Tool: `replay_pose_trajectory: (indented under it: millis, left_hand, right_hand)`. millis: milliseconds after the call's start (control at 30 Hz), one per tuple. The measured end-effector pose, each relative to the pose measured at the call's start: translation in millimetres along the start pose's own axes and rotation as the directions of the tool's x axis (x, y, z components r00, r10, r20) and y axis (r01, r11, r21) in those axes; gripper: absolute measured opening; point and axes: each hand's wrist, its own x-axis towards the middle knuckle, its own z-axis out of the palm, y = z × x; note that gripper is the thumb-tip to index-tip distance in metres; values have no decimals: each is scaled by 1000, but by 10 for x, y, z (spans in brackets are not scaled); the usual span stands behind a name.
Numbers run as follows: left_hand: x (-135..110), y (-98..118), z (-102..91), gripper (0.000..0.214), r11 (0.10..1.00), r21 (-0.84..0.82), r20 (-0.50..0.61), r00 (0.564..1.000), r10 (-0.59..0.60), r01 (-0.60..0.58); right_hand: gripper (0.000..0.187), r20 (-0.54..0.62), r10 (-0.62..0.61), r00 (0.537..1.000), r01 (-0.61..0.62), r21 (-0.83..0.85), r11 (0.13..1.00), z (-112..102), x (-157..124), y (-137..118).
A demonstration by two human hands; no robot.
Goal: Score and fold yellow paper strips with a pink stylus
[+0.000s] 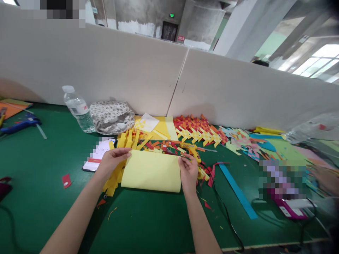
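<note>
A pale yellow sheet of paper [152, 172], bent over on itself with a rounded near edge, is held between my two hands above the green table. My left hand [116, 158] pinches its far left corner. At the far right corner, my right hand [189, 170] grips it between thumb and fingers. Yellow paper strips [113, 181] lie beside and behind my left hand. Just behind the sheet are red and orange paper scraps [165, 145] and a yellow glue gun [194, 151], partly hidden by my right hand.
A phone [94, 155], a water bottle [79, 111] and a patterned cloth bag [112, 116] stand left. Woven paper fish shapes [196, 132] lie along the white partition [132, 70]. Right are a blue strip [237, 190], a black cable [225, 206] and another person's blurred hand [325, 178].
</note>
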Motion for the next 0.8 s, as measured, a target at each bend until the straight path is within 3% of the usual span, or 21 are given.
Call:
replay_pose_trajectory:
  millis: [567, 800]
  left_hand:
    - [-25, 25, 8, 42, 1000, 4, -4, 1000, 0, 0]
    - [56, -86, -20, 34, 985, 161, 35, 998, 58, -63]
  right_hand:
    - [42, 5, 3, 1000, -3, -3, 1000, 6, -8, -14]
    - [38, 18, -39, 999, 40, -99, 994, -38, 29, 6]
